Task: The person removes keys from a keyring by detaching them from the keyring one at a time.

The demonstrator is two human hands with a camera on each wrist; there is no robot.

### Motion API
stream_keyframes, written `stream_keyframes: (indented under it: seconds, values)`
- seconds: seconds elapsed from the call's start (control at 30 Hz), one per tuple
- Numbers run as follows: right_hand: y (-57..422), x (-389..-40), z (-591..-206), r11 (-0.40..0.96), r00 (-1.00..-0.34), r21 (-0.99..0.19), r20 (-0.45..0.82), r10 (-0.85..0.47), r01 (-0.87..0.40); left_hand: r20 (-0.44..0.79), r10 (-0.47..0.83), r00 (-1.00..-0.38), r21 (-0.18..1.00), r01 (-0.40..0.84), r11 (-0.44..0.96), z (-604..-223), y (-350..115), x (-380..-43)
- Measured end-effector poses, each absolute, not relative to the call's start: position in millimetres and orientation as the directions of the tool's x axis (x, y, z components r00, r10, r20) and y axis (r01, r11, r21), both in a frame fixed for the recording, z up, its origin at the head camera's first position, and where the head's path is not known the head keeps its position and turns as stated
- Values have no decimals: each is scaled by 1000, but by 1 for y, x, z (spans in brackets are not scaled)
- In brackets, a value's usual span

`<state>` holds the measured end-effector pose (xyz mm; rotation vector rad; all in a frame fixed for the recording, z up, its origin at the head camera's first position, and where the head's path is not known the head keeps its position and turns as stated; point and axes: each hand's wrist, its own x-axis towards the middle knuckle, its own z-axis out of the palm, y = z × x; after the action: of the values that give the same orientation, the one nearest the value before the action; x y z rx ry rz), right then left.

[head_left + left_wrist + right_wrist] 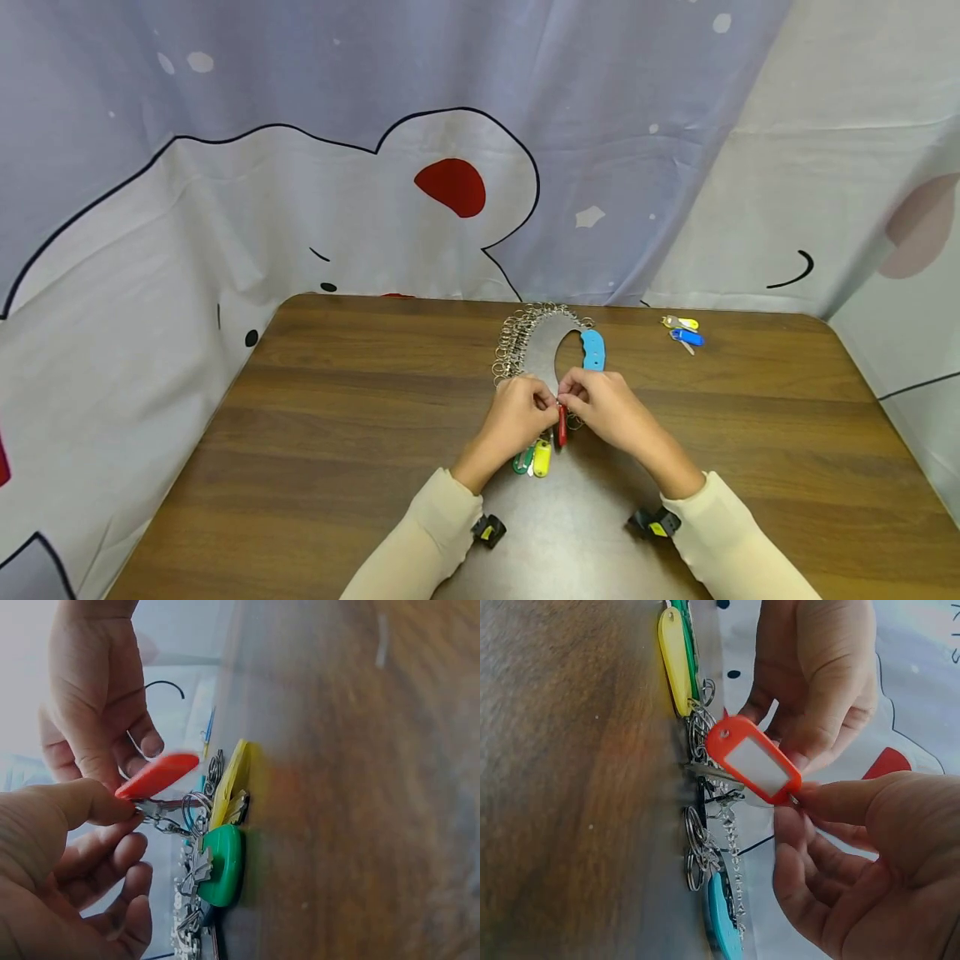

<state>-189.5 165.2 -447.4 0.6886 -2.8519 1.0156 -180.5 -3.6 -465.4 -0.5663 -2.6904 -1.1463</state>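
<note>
A large crescent-shaped metal key holder [546,342] with a blue handle [593,350] lies on the table, many small rings and clasps along its outer edge. My left hand [517,408] pinches a small metal clasp on a short chain [161,821] beside the red key tag [562,425]. With thumb and finger, my right hand [603,402] pinches the end of that red tag, where a bit of metal shows. The exact join is hidden by fingertips. Below the left hand hang a green key tag [223,862] and a yellow key tag [542,458], with keys.
At the back right of the wooden table [360,433] lie a yellow key tag [686,324] and a blue key tag [687,337], each with a key. A printed curtain [337,208] stands behind the table's far edge. Both wrists wear black cameras.
</note>
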Motion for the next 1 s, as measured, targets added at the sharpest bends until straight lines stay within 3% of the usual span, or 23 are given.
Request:
stream_keyframes:
  seconds: [0.2, 0.5, 1.0]
  values:
    - [168, -191, -448, 668, -895, -601, 228, -383, -439, 366, 276, -889, 642, 456, 616, -468, -5, -181]
    - [170, -191, -447, 673, -905, -613, 200, -376, -415, 279, 292, -915, 640, 404, 654, -468, -5, -180]
    - [169, -191, -447, 677, -905, -606, 209, -371, -418, 277, 297, -914, 691, 404, 599, -465, -5, -183]
